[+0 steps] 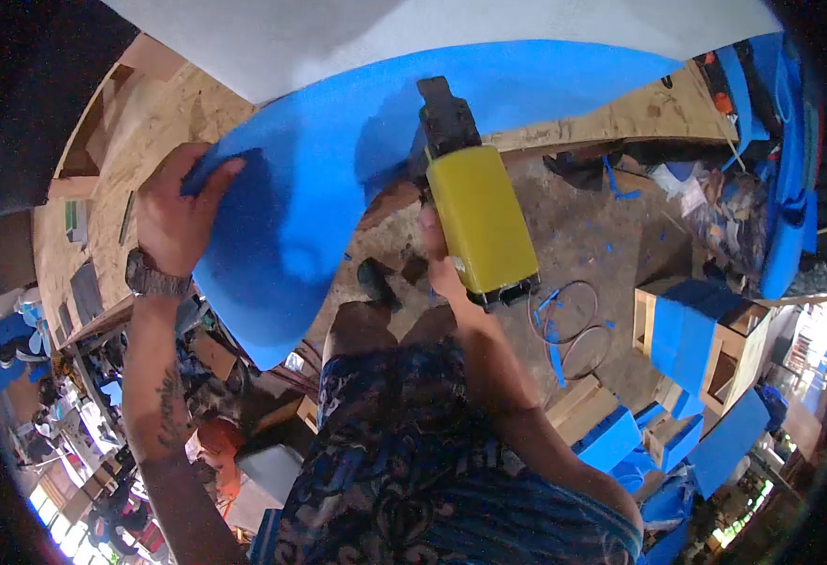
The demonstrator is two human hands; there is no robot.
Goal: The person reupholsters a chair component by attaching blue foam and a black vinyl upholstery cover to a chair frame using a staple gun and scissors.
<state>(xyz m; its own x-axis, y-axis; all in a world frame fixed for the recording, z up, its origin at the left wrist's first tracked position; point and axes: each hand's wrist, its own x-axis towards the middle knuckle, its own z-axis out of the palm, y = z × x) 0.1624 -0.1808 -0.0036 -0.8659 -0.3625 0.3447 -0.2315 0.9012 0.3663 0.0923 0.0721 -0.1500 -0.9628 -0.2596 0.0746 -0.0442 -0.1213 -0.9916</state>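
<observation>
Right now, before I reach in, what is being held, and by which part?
The left hand pinches the blue sheet by its edge. The right hand holds the yellow-and-black tool at its body's side, the grip partly hidden.

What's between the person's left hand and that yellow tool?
In the head view, the blue sheet held by the left hand spans most of it; past its edge, floor shows before the yellow tool.

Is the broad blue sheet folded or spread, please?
Spread: the smooth blue sheet shows no visible fold; the left hand grips its edge.
</observation>
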